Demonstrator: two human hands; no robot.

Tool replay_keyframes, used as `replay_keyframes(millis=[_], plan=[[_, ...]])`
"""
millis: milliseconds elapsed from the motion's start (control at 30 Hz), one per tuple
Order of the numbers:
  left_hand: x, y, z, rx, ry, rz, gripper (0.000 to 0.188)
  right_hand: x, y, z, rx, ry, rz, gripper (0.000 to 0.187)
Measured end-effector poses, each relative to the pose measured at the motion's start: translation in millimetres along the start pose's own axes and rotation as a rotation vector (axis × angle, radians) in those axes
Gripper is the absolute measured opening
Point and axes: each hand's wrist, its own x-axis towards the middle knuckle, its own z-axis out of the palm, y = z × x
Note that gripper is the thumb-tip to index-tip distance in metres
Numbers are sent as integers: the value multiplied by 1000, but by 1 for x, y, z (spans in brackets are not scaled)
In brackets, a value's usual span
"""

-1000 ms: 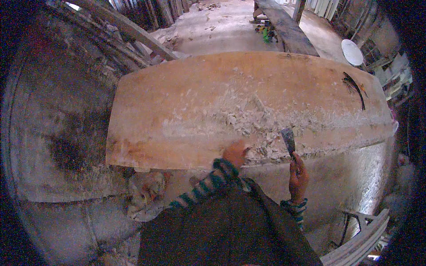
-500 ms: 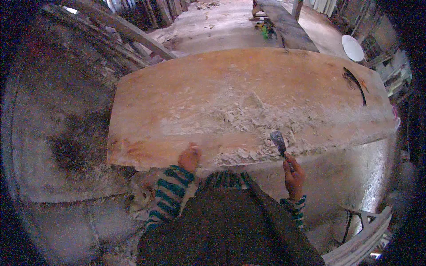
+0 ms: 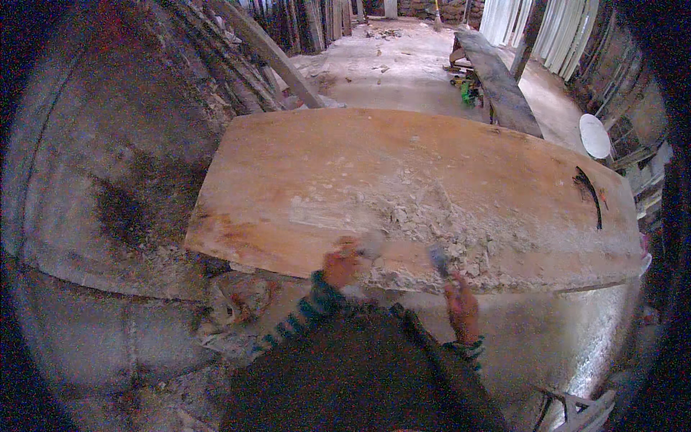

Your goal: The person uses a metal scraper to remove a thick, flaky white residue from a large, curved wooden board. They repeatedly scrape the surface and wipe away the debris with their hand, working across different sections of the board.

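As we judge, scraping debris [image 3: 414,214]: right hand [image 3: 463,308] gripping scraper [image 3: 438,259]; left hand [image 3: 341,265] blurred, hold unclear; next needs low angle.

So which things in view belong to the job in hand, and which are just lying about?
In use:
scraper, in the right hand
brown board, under the left hand
pale flakes scattered on it

Apparently just lying about:
white round object
green item beside the dark bench
slanting beam
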Motion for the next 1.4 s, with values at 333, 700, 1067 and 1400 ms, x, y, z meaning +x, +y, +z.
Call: replay_keyframes(millis=[333, 700, 1067, 1400], plan=[[-172, 136, -19, 981, 701, 427, 21, 75, -54, 211, -258, -434, -216, 25], [-123, 166, 63, 881, 669, 323, 24, 77, -81, 157, -371, -448, -220, 28], [-112, 202, 31, 989, 709, 253, 23, 159, -197, 235, -336, -366, -262, 34], [-117, 228, 8, 1122, 673, 316, 25, 66, -113, 224, -77, -191, -254, 25]])
